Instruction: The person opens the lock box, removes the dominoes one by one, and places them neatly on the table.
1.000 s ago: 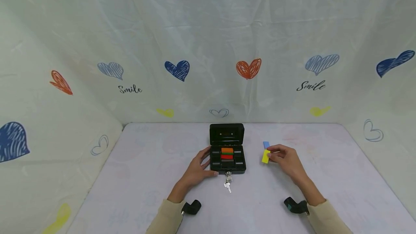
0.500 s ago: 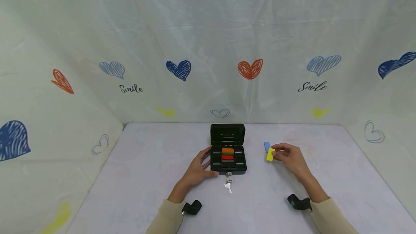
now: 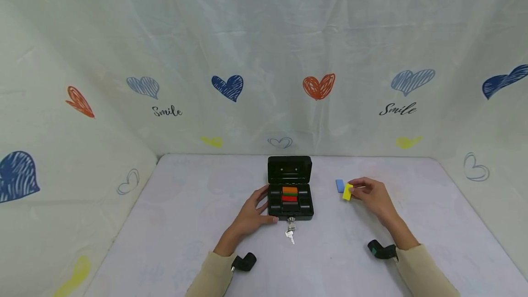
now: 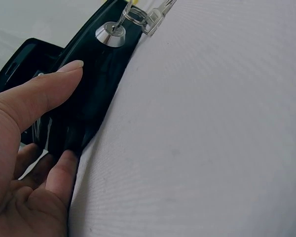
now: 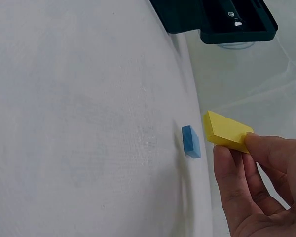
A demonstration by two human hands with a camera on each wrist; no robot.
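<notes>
A black cash box [image 3: 290, 215] stands with its lid [image 3: 289, 170] raised. My left hand [image 3: 250, 213] grips its left front corner, thumb [image 4: 49, 94] along the front and the other fingers at the left side. Inside, orange [image 3: 289, 190], green and red [image 3: 289, 199] blocks lie in the middle compartment. To the right of the box, my right hand [image 3: 373, 197] pinches a yellow block [image 5: 227, 130] between thumb and fingertips, above the table. Just left of it, a flat blue block [image 5: 191, 142] lies on the table.
A key sits in the lock [image 4: 111, 33] on the box's front, with a second key [image 3: 290, 236] hanging from its ring. The white table [image 3: 198, 182] ends at a back curtain [image 3: 264, 58] printed with hearts.
My right hand has carried the yellow block to the right and a little farther back, past the blue block's right side. My left hand has stayed on the cash box.
</notes>
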